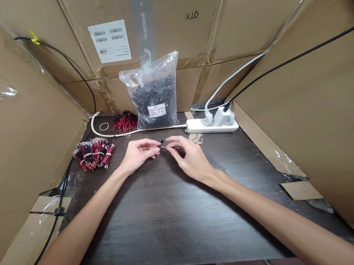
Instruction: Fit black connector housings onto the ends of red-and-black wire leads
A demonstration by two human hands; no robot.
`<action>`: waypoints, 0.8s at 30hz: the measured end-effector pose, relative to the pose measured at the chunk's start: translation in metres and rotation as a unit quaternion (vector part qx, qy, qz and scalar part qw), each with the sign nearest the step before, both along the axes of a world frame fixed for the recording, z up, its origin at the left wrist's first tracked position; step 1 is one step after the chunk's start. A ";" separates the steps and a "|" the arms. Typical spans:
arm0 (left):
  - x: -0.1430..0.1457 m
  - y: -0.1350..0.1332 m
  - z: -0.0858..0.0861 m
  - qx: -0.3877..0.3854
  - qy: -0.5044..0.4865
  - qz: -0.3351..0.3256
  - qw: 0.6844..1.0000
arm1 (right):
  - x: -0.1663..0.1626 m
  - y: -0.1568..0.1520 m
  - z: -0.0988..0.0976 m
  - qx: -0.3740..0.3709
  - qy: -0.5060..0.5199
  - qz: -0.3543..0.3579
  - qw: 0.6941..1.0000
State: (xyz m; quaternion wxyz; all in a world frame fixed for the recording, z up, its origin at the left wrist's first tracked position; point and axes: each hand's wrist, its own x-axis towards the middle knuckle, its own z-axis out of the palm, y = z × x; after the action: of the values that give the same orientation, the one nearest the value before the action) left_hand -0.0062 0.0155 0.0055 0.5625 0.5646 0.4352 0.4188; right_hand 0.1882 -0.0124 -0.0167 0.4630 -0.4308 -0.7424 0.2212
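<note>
My left hand (138,154) and my right hand (189,157) meet over the middle of the dark wooden table (170,213). Both pinch a small black part with a red and black wire (163,146) between their fingertips. The wire runs under my right hand's fingers. A bundle of red and black wires (93,153) lies to the left of my left hand. A second, smaller bundle (125,123) lies further back.
A clear plastic bag of small black parts (154,94) stands against the cardboard back wall. A white power strip (211,124) with plugs sits at the back right. A rubber band (104,126) lies at the back left. Cardboard walls close in both sides.
</note>
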 end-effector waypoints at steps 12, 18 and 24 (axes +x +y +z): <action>0.000 0.000 0.000 -0.001 -0.004 -0.001 1.000 | 0.000 0.000 0.000 0.025 -0.009 -0.003 1.000; 0.001 0.000 0.001 -0.002 -0.005 0.000 1.000 | 0.000 -0.001 -0.001 0.029 -0.006 -0.006 1.000; 0.000 0.000 0.001 -0.003 -0.007 -0.004 1.000 | 0.000 -0.001 -0.002 0.048 -0.003 -0.011 0.999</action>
State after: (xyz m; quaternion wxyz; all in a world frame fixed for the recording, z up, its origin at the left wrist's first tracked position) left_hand -0.0059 0.0155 0.0062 0.5688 0.5615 0.4301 0.4198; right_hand 0.1882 -0.0133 -0.0187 0.4834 -0.4167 -0.7486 0.1797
